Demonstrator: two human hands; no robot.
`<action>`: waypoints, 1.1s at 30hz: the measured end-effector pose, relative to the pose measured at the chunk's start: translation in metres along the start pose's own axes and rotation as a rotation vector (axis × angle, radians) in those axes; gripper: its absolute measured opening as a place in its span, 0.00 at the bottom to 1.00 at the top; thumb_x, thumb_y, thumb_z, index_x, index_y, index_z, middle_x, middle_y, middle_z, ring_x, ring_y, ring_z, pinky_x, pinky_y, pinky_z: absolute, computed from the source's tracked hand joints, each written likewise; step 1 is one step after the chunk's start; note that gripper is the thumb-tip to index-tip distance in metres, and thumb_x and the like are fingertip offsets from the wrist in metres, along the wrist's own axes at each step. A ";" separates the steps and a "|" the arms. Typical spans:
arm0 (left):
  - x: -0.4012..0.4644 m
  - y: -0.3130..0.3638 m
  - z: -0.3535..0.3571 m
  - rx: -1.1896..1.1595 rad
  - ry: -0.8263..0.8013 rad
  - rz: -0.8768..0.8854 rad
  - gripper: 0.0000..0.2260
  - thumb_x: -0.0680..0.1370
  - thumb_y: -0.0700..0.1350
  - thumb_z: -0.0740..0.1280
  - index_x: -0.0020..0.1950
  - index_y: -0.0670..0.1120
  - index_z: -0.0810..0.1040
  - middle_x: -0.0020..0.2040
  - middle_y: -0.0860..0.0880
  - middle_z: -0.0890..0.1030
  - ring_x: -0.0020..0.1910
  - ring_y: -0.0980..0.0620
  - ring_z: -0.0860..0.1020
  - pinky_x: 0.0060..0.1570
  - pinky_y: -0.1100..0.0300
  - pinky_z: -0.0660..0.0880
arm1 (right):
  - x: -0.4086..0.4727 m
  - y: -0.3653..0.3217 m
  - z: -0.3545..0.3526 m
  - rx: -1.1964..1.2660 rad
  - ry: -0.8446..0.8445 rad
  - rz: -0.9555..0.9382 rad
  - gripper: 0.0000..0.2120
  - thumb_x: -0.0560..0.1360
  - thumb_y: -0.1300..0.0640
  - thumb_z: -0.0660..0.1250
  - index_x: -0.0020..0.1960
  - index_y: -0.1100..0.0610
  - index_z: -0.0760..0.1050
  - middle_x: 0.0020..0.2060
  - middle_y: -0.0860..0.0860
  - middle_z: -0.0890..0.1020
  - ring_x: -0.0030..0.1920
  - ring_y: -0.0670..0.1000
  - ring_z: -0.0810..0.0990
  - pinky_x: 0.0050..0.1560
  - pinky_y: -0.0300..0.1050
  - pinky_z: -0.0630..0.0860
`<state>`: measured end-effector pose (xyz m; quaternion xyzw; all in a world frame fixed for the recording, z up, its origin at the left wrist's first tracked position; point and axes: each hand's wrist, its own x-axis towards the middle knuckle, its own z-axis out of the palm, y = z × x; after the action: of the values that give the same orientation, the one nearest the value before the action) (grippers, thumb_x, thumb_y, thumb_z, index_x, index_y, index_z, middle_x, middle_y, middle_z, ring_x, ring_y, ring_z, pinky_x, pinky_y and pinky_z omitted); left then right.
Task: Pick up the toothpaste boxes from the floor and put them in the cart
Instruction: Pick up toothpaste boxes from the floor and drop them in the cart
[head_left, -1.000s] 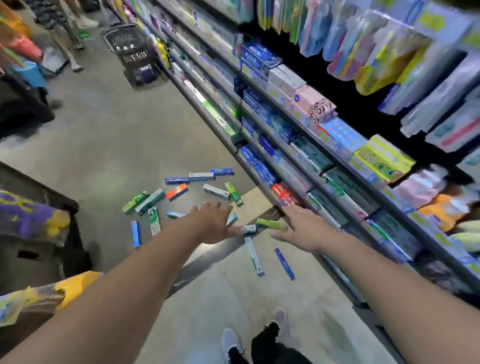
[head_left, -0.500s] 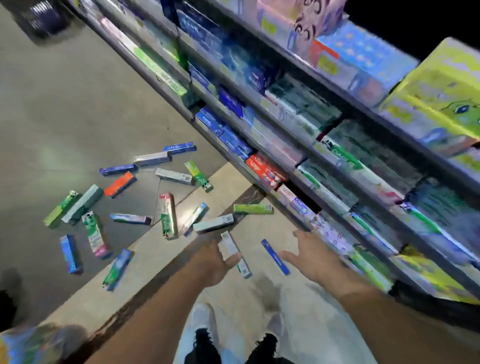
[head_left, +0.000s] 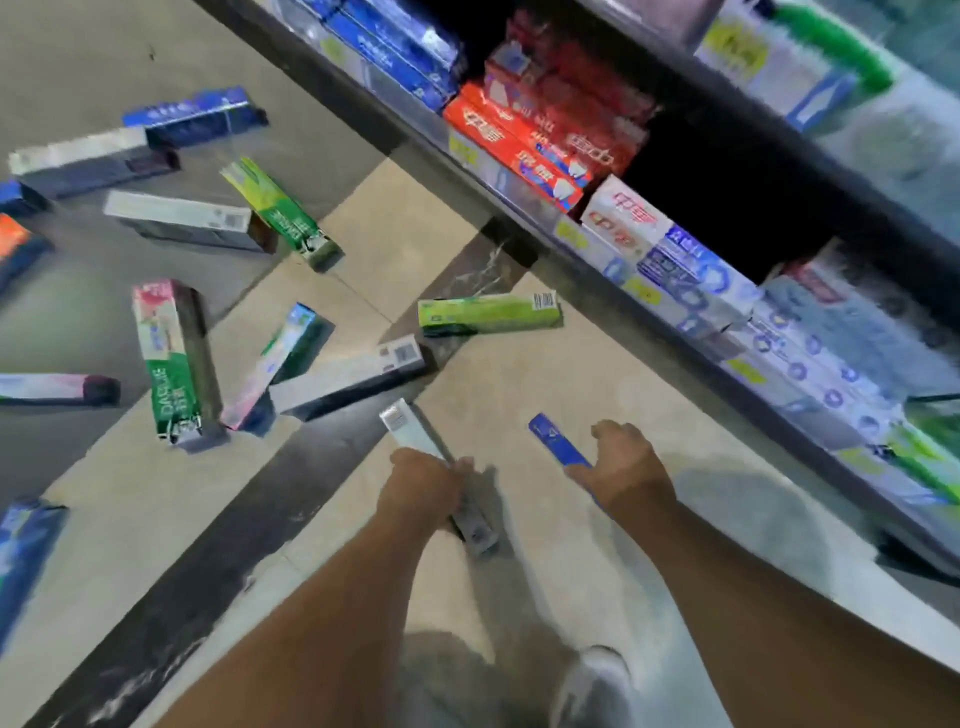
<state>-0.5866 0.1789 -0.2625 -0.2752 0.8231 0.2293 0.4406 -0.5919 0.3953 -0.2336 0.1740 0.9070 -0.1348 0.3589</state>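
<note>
Several toothpaste boxes lie scattered on the floor. My left hand grips a white-grey box that lies on the pale tiles just ahead of me. My right hand curls over the near end of a slim blue box, thumb on its left side. Just beyond lie a light green box, a grey-white box, a green and pink box and a blue-green one. No cart is in view.
A low shop shelf packed with red, white and blue toothpaste boxes runs along the right, close to my right hand. More boxes lie farther left, among them a green box and a blue box. My shoe is below.
I have bent much closer to the floor. My left hand went from hovering open to gripping the white-grey box, and my right hand dropped onto the slim blue box.
</note>
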 end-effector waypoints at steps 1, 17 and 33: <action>0.013 0.001 0.006 -0.063 0.015 -0.041 0.31 0.77 0.64 0.61 0.64 0.38 0.68 0.56 0.40 0.79 0.51 0.43 0.79 0.38 0.59 0.77 | 0.011 0.002 0.011 -0.027 -0.012 0.002 0.28 0.70 0.43 0.74 0.62 0.56 0.72 0.57 0.56 0.75 0.58 0.57 0.76 0.58 0.49 0.75; -0.046 0.005 -0.039 -0.171 0.105 -0.013 0.21 0.76 0.49 0.69 0.60 0.38 0.66 0.49 0.43 0.76 0.43 0.42 0.79 0.37 0.51 0.80 | -0.039 -0.025 -0.024 -0.056 0.056 -0.014 0.17 0.80 0.43 0.60 0.55 0.57 0.73 0.50 0.56 0.78 0.51 0.59 0.80 0.47 0.46 0.73; -0.531 0.076 -0.437 0.202 0.133 0.515 0.17 0.75 0.53 0.68 0.55 0.44 0.68 0.49 0.45 0.78 0.46 0.45 0.76 0.40 0.57 0.69 | -0.429 -0.135 -0.437 0.257 0.212 -0.203 0.11 0.70 0.49 0.73 0.41 0.51 0.71 0.38 0.50 0.77 0.44 0.56 0.79 0.38 0.44 0.66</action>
<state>-0.6543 0.0975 0.4213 -0.0260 0.9118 0.2318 0.3380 -0.6190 0.3406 0.3908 0.1393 0.9280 -0.2659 0.2205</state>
